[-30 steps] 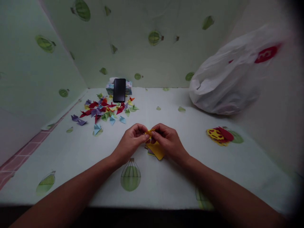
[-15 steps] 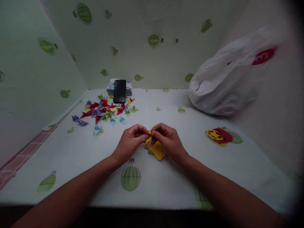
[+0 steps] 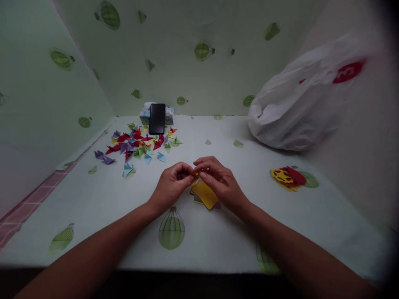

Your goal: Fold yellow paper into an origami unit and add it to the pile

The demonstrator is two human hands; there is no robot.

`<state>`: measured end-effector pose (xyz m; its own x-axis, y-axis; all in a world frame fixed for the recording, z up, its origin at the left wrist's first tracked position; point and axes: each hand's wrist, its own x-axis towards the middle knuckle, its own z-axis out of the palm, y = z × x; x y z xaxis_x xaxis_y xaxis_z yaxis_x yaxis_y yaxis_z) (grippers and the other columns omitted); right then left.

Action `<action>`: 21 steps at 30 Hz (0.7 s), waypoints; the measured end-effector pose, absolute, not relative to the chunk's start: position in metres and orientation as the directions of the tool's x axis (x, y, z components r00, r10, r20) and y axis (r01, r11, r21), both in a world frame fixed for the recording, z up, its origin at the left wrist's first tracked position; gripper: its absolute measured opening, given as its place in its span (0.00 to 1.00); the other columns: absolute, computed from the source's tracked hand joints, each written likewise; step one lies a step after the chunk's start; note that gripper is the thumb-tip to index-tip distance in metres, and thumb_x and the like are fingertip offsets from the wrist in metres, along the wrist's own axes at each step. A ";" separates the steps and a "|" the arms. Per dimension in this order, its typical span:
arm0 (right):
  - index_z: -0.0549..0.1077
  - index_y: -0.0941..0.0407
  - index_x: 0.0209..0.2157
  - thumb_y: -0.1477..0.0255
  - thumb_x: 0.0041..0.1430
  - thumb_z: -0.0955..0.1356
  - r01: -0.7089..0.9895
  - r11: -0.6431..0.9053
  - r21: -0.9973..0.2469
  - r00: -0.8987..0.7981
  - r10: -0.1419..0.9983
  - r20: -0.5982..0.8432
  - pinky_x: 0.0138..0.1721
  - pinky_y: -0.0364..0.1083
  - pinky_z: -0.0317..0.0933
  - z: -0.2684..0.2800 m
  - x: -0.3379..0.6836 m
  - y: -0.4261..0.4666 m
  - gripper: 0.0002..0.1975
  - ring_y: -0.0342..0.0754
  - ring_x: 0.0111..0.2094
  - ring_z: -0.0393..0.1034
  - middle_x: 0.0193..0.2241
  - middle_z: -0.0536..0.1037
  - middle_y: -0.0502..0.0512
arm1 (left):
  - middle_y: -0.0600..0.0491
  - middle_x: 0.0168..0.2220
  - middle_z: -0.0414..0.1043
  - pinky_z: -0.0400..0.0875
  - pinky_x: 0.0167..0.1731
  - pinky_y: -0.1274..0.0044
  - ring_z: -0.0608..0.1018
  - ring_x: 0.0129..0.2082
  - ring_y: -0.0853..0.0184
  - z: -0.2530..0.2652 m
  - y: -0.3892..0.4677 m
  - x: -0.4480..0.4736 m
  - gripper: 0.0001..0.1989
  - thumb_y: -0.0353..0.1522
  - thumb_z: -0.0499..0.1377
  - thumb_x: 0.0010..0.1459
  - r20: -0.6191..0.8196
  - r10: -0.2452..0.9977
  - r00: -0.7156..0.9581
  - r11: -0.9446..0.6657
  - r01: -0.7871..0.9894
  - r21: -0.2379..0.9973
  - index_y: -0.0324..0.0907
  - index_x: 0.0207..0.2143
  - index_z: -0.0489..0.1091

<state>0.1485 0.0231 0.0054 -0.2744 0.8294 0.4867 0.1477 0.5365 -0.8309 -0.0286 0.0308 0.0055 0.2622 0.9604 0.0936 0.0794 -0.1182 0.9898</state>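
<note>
Between the thumb and fingers of my left hand (image 3: 175, 182) a small piece of folded yellow origami paper (image 3: 195, 181) is pinched, mostly covered by the fingertips. My right hand (image 3: 220, 178) meets it from the other side, thumb and fingertips at the same paper, its fingers longer and looser than the left's. Just under both hands a stack of square coloured paper (image 3: 205, 195) lies on the table, a yellow sheet on top and purple and green edges showing below.
Many small folded paper birds (image 3: 137, 145) in several colours lie at the back left. Behind them a black phone (image 3: 157, 119) leans on a tissue box (image 3: 169, 116). Red and yellow cut-outs (image 3: 288, 177) lie at right, below a bulging white plastic bag (image 3: 289, 112).
My right hand's fingers have straightened and lifted over the folded paper, reaching a little further left. Less of the yellow paper shows now. My left hand keeps its pinch in place.
</note>
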 end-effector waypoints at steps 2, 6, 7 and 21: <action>0.75 0.52 0.39 0.74 0.64 0.65 0.146 0.532 -0.834 -0.309 0.825 0.472 0.48 0.51 0.65 0.006 0.149 0.024 0.07 0.49 0.47 0.69 0.44 0.72 0.57 | 0.54 0.32 0.73 0.67 0.35 0.76 0.72 0.32 0.70 0.006 0.031 -0.029 0.08 0.35 0.64 0.54 0.088 0.955 0.283 -0.117 0.089 0.989 0.40 0.34 0.72; 0.74 0.54 0.36 0.73 0.64 0.65 0.156 0.533 -0.832 -0.338 0.820 0.462 0.50 0.52 0.63 0.005 0.150 0.025 0.05 0.50 0.47 0.69 0.44 0.73 0.57 | 0.54 0.31 0.72 0.66 0.34 0.76 0.72 0.32 0.70 0.006 0.031 -0.030 0.08 0.35 0.64 0.54 0.075 0.942 0.326 -0.120 0.120 0.985 0.39 0.32 0.72; 0.74 0.54 0.35 0.72 0.64 0.65 0.150 0.533 -0.833 -0.344 0.818 0.462 0.50 0.53 0.63 0.005 0.150 0.026 0.05 0.50 0.47 0.69 0.44 0.73 0.58 | 0.54 0.32 0.72 0.66 0.34 0.76 0.72 0.32 0.70 0.006 0.031 -0.030 0.08 0.35 0.64 0.54 0.070 0.939 0.337 -0.118 0.122 0.985 0.39 0.32 0.72; 0.70 0.54 0.38 0.70 0.64 0.65 0.059 0.391 -0.918 -0.277 0.890 0.361 0.46 0.50 0.65 0.005 0.148 0.025 0.04 0.48 0.44 0.70 0.42 0.73 0.56 | 0.55 0.30 0.72 0.67 0.33 0.78 0.72 0.30 0.72 0.004 0.034 -0.029 0.08 0.32 0.66 0.51 -0.016 0.957 0.289 0.028 -0.035 0.999 0.39 0.32 0.72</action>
